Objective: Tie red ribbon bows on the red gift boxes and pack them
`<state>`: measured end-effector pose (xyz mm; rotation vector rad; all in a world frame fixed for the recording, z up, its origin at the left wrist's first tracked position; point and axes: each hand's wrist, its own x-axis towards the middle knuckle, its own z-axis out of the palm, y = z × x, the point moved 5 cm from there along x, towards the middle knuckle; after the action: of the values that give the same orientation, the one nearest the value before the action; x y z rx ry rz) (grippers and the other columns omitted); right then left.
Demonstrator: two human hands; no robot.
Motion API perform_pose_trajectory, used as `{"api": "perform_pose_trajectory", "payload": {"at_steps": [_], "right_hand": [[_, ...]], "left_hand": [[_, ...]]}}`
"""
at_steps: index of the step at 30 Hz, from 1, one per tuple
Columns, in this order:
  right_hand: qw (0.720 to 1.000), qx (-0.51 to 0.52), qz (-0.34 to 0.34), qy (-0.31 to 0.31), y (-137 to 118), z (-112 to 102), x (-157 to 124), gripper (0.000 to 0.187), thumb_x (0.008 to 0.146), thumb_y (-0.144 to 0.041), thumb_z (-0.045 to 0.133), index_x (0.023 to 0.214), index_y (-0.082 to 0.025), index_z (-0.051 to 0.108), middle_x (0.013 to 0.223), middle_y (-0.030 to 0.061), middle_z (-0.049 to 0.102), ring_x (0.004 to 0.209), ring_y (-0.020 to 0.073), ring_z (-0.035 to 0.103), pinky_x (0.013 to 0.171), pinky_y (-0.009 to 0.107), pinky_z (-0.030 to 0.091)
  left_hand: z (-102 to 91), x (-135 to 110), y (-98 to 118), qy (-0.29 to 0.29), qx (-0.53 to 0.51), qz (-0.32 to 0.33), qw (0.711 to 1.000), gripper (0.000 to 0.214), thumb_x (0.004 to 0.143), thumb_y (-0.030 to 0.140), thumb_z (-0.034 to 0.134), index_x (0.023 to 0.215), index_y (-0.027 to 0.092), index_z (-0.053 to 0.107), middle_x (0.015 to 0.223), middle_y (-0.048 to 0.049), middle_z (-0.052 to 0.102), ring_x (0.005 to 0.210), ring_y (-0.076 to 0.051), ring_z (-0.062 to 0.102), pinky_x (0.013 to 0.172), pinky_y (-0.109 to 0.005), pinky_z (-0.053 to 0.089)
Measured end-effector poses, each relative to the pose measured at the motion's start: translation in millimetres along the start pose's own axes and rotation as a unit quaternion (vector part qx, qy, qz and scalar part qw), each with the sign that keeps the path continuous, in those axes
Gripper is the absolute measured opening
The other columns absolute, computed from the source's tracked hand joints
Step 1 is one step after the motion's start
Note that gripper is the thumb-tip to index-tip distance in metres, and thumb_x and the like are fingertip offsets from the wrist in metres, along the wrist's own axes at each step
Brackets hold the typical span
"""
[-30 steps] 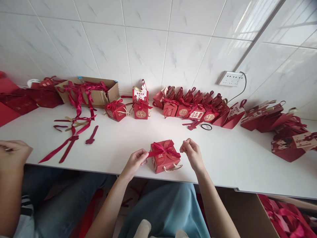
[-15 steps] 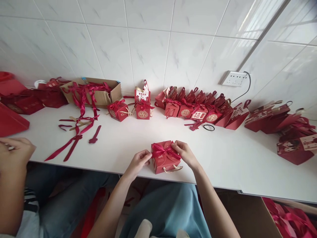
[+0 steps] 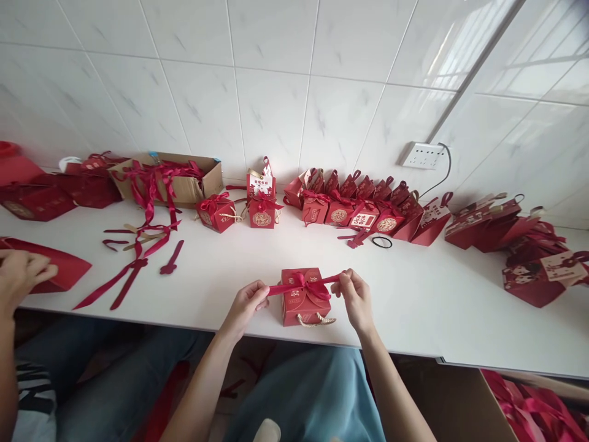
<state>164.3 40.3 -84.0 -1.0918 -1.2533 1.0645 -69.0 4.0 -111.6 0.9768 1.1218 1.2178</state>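
A red gift box (image 3: 298,314) with gold print and a twisted cord handle (image 3: 317,320) stands near the table's front edge. Across its top runs a red satin ribbon (image 3: 285,287), knotted in the middle with a loop lying to the right. My left hand (image 3: 251,302) pinches the ribbon's left end, just off the box's left side. On the other side, my right hand (image 3: 353,296) grips the right end between thumb and fingers. Both ends are drawn out sideways, fairly straight.
Red gift boxes (image 3: 363,212) line the wall, with more at the right (image 3: 529,282). A cardboard box (image 3: 211,181) holds ribbons at the back left, and loose ribbons (image 3: 133,270) trail before it. A co-worker's hand (image 3: 21,279) touches a red box (image 3: 69,273) at far left.
Both my hands have moved apart, pulling the ribbon ends out past the box's sides. The co-worker's hand has come onto the red box at the left. The view has shifted slightly.
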Motion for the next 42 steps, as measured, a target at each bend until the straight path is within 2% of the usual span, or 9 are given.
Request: {"api": "perform_pose_trajectory", "payload": {"at_steps": [10,15,19,22,25,29,32,39,42], "right_hand": [[0.984,0.101,0.007,0.149,1,-47,4,0.032,0.076,-0.039,0.060,0.058,-0.020,0.041,0.047,-0.0069,0.045,0.048,0.0109,0.053,0.050,0.023,0.040],[0.955,0.139,-0.005,0.262,-1,-93,4,0.026,0.070,-0.032,0.064,0.057,-0.019,0.046,0.046,-0.0067,0.050,0.044,0.0085,0.052,0.052,0.022,0.045],[0.954,0.143,-0.017,0.263,-10,-107,9,0.029,0.067,-0.026,0.064,0.051,-0.018,0.042,0.044,-0.0084,0.042,0.045,0.0064,0.048,0.051,0.020,0.044],[0.957,0.155,-0.048,0.240,-29,-98,19,0.030,0.065,-0.025,0.065,0.050,-0.018,0.039,0.046,-0.0095,0.037,0.043,0.0046,0.041,0.047,0.019,0.041],[0.960,0.155,-0.087,0.217,-54,-83,32,0.028,0.065,-0.029,0.064,0.052,-0.019,0.042,0.051,-0.0080,0.042,0.048,0.0057,0.044,0.050,0.020,0.043],[0.971,0.148,-0.134,0.135,-88,-56,49,0.022,0.069,-0.033,0.063,0.059,-0.019,0.048,0.072,-0.0017,0.059,0.063,0.0106,0.057,0.056,0.024,0.047],[0.982,0.105,-0.146,0.065,-112,-28,57,0.025,0.073,-0.037,0.062,0.061,-0.020,0.049,0.069,0.0004,0.062,0.062,0.0135,0.059,0.055,0.026,0.047],[0.979,-0.018,-0.187,-0.071,-153,43,62,0.037,0.073,-0.050,0.063,0.056,-0.018,0.059,0.058,0.0011,0.060,0.055,0.0122,0.054,0.054,0.025,0.042],[0.977,-0.011,-0.193,-0.093,-158,52,61,0.045,0.082,-0.054,0.051,0.058,-0.018,0.060,0.062,0.0023,0.062,0.060,0.0136,0.056,0.062,0.027,0.045]], "left_hand": [[-26.6,1,7,0.036,-0.042,0.005,0.998,0.033,0.072,0.041,0.066,0.060,0.018,0.045,0.047,0.0094,0.029,0.048,-0.007,0.029,0.060,-0.024,0.035],[-56.7,-3,24,0.113,-0.118,0.043,0.986,0.035,0.066,0.031,0.071,0.054,0.018,0.041,0.046,0.0095,0.028,0.046,-0.006,0.028,0.059,-0.023,0.039],[-70.7,1,46,0.130,-0.132,0.070,0.980,0.033,0.065,0.026,0.069,0.052,0.018,0.040,0.047,0.0084,0.032,0.047,-0.007,0.032,0.059,-0.024,0.041],[-64.7,12,67,0.124,-0.141,0.099,0.977,0.026,0.064,0.027,0.068,0.057,0.018,0.045,0.054,0.0055,0.045,0.053,-0.009,0.044,0.060,-0.026,0.043],[-49.5,25,92,0.115,-0.151,0.126,0.974,0.020,0.061,0.029,0.067,0.063,0.018,0.050,0.070,0.0006,0.059,0.069,-0.015,0.057,0.064,-0.029,0.046],[-14.1,40,124,0.042,-0.165,0.149,0.974,0.023,0.061,0.034,0.070,0.066,0.018,0.055,0.076,-0.0017,0.065,0.079,-0.020,0.062,0.071,-0.033,0.048],[17.3,48,143,-0.019,-0.163,0.175,0.971,0.025,0.063,0.037,0.072,0.063,0.017,0.058,0.071,-0.0014,0.064,0.072,-0.017,0.061,0.068,-0.030,0.047],[85.9,53,165,-0.137,-0.159,0.197,0.958,0.035,0.067,0.046,0.069,0.081,0.014,0.070,0.087,-0.0075,0.070,0.081,-0.018,0.062,0.072,-0.029,0.048],[99.5,50,169,-0.151,-0.135,0.204,0.958,0.036,0.067,0.049,0.068,0.079,0.015,0.070,0.088,-0.0076,0.070,0.081,-0.019,0.062,0.073,-0.030,0.048]]}}
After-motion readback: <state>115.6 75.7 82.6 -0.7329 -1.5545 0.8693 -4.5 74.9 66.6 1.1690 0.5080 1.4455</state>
